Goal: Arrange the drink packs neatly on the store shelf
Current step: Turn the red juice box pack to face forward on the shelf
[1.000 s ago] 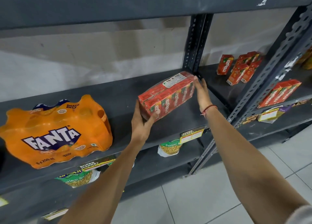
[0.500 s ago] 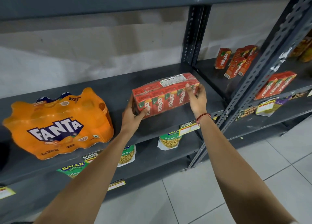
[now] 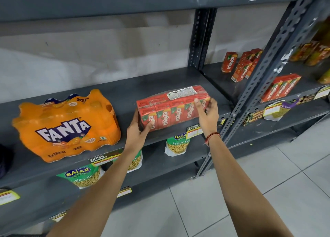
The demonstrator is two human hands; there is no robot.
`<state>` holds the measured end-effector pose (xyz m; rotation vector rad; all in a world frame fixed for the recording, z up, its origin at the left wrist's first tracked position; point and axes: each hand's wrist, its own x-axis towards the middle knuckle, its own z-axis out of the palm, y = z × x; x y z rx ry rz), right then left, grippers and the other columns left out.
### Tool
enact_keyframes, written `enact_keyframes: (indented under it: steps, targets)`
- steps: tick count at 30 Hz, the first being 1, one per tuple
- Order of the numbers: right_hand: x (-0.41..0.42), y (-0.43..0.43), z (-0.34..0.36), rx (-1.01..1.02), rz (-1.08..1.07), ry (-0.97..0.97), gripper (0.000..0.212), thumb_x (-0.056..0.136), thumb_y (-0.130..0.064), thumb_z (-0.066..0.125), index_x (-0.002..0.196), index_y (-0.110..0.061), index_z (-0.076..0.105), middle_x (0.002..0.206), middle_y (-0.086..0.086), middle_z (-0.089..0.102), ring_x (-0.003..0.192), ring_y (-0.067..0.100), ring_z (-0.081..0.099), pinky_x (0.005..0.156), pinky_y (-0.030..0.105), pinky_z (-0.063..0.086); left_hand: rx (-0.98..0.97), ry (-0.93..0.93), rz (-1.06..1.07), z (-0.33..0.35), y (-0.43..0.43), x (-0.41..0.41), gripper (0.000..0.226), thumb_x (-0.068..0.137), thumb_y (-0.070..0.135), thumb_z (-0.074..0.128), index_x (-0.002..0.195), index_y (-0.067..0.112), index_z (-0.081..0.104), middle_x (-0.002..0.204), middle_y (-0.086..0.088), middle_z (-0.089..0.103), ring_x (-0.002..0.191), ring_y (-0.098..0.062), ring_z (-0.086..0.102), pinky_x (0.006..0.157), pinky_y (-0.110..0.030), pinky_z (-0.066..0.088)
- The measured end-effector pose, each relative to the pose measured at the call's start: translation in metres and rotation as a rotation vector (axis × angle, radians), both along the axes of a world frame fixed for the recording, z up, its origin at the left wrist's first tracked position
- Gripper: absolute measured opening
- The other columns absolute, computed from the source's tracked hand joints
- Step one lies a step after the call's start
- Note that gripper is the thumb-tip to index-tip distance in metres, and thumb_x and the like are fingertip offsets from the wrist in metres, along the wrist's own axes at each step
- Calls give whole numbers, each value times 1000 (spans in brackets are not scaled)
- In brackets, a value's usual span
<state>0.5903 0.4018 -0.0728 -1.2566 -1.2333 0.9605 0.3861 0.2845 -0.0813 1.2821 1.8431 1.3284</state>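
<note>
A shrink-wrapped red Maaza carton pack (image 3: 171, 106) rests on the grey shelf (image 3: 125, 93), near its front edge and roughly parallel to it. My left hand (image 3: 137, 131) grips the pack's left end, thumb on the front face. My right hand (image 3: 207, 115) is at the pack's right end, fingers curled against its front. A large orange Fanta bottle pack (image 3: 66, 126) sits on the same shelf to the left, apart from the Maaza pack.
Loose Maaza cartons (image 3: 241, 65) and another Maaza pack (image 3: 281, 87) stand on the right bay's shelf. Balaji snack bags (image 3: 84, 176) hang under the shelf. Perforated grey uprights (image 3: 259, 79) divide the bays. Tiled floor lies below.
The Maaza pack came down from a tilted, lifted position onto the shelf and turned parallel to the front edge. My right hand slid from its far end to its front right corner.
</note>
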Motion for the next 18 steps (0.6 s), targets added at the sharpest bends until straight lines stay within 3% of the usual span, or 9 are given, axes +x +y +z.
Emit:
enact_keyframes:
  steps: [3, 7, 10, 15, 18]
  targets:
    - [2, -3, 3, 9, -14, -9, 67, 78, -49, 69, 128, -11, 45, 120, 4, 59, 107, 13, 57, 81, 5, 42, 13, 24, 74, -2, -10, 14, 63, 87, 40, 56, 141, 16, 32, 133, -2, 56, 116, -11, 52, 98, -32, 42]
    - [4, -7, 4, 7, -33, -20, 64, 77, -48, 70, 124, -12, 46, 119, 5, 59, 109, 17, 56, 96, 27, 43, 6, -27, 161, -7, -17, 35, 60, 87, 40, 56, 137, 14, 38, 129, -3, 58, 118, -20, 55, 101, -42, 45]
    - [5, -12, 2, -17, -35, 33, 66, 75, -50, 71, 125, -15, 45, 120, 1, 55, 109, 14, 53, 93, 22, 40, -4, -13, 215, -7, -14, 38, 55, 87, 35, 58, 134, 13, 41, 127, -4, 59, 116, -22, 57, 98, -41, 45]
    - [6, -9, 1, -70, 39, 91, 53, 78, -54, 65, 114, -19, 47, 99, -13, 57, 89, -2, 57, 66, 3, 44, -13, 16, 286, -5, -8, 44, 55, 86, 32, 61, 133, 11, 42, 124, -6, 61, 114, -24, 58, 95, -42, 47]
    - [6, -8, 1, -98, 73, 43, 46, 81, -58, 59, 114, -29, 45, 101, -20, 58, 90, -8, 58, 62, 5, 45, -37, 41, 328, -6, -5, 49, 56, 86, 31, 61, 133, 8, 42, 124, -7, 61, 113, -25, 59, 95, -43, 48]
